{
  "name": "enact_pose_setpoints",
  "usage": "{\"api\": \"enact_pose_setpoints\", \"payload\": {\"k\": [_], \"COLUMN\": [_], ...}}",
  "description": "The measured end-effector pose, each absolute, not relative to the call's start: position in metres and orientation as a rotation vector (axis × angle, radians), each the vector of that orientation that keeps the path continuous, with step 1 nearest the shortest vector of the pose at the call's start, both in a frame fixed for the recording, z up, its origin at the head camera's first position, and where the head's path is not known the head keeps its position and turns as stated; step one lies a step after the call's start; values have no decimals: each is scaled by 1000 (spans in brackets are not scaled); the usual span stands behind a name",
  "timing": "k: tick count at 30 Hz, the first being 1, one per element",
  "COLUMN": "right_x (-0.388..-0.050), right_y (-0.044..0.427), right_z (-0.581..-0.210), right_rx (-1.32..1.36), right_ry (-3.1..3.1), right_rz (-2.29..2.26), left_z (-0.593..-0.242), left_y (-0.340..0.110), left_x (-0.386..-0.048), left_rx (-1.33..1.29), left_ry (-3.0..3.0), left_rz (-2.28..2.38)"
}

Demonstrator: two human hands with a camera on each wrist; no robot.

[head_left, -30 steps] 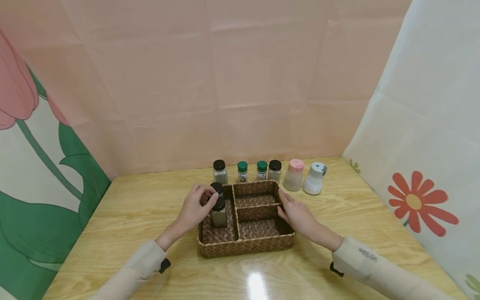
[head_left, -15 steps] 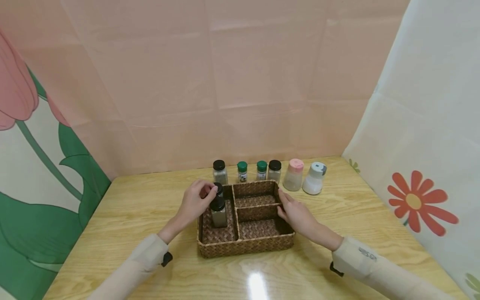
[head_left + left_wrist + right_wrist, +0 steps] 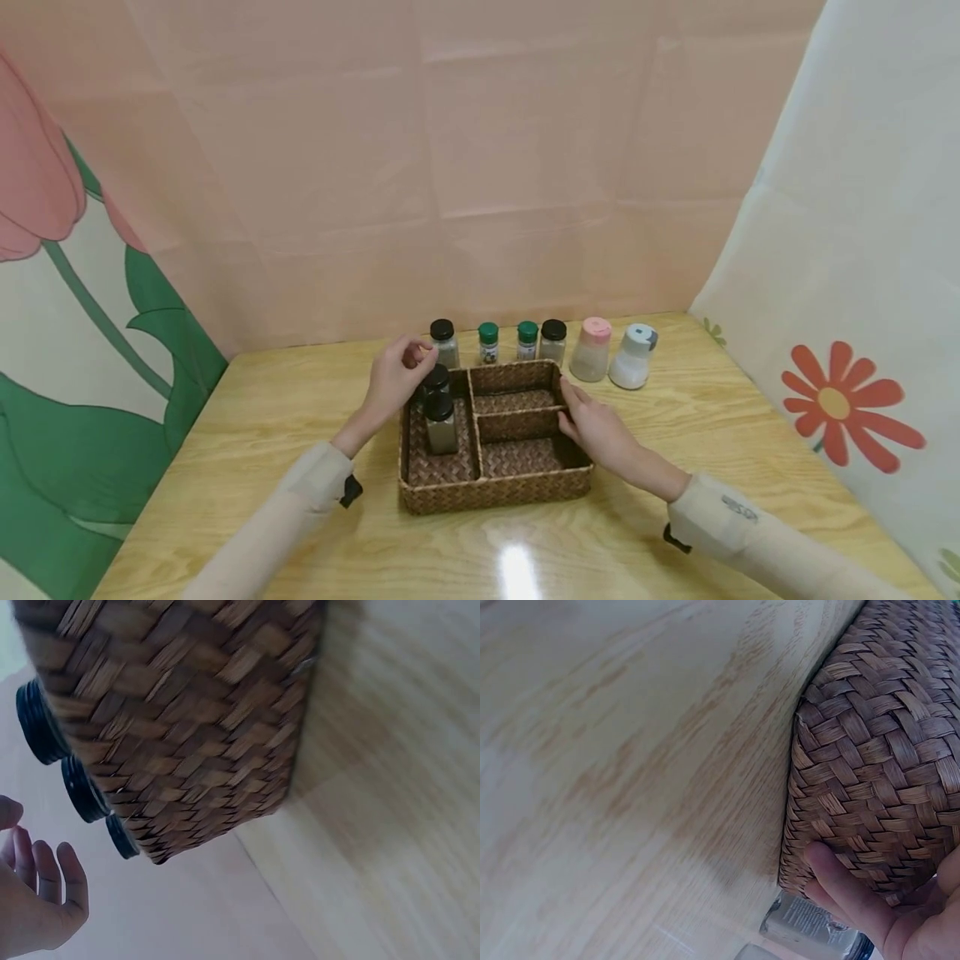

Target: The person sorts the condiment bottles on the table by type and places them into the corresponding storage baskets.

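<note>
- The right hand (image 3: 606, 433) gripped the right wall of the woven basket (image 3: 498, 492); bracing it steadily seemed the way to keep its contents upright.
- Two black-capped jars (image 3: 442, 432) stood in its left compartment.
- The left hand (image 3: 393, 379), loosely bent nearby, held nothing.
- Only the left wrist view plainly showed it apart from the black caps (image 3: 85, 789).

I get an evenly lit head view, white glare on the table (image 3: 517, 542), and dimmer, softer wrist views.
</note>
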State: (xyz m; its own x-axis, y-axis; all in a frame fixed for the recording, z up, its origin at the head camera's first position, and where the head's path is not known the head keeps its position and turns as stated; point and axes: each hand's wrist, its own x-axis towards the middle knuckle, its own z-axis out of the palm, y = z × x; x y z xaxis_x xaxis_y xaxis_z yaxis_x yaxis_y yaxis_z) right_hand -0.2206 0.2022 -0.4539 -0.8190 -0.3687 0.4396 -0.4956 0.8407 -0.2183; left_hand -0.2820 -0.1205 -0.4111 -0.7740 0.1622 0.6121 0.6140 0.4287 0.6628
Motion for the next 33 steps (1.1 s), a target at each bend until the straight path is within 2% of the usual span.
{"api": "enact_pose_setpoints", "payload": {"k": [25,33], "right_x": [-221,-221], "right_y": [204,204], "right_z": [-456,-456], "right_rx": [619,612], "right_ry": [-2673,-2663], "right_rz": [448,436], "left_z": [-412,-415], "left_y": [-115,-111], "left_x": [-318,-329], "left_rx": [-435,-448], "left_ry": [-2397,-2490], "left_rz": [-1312,-1400]}}
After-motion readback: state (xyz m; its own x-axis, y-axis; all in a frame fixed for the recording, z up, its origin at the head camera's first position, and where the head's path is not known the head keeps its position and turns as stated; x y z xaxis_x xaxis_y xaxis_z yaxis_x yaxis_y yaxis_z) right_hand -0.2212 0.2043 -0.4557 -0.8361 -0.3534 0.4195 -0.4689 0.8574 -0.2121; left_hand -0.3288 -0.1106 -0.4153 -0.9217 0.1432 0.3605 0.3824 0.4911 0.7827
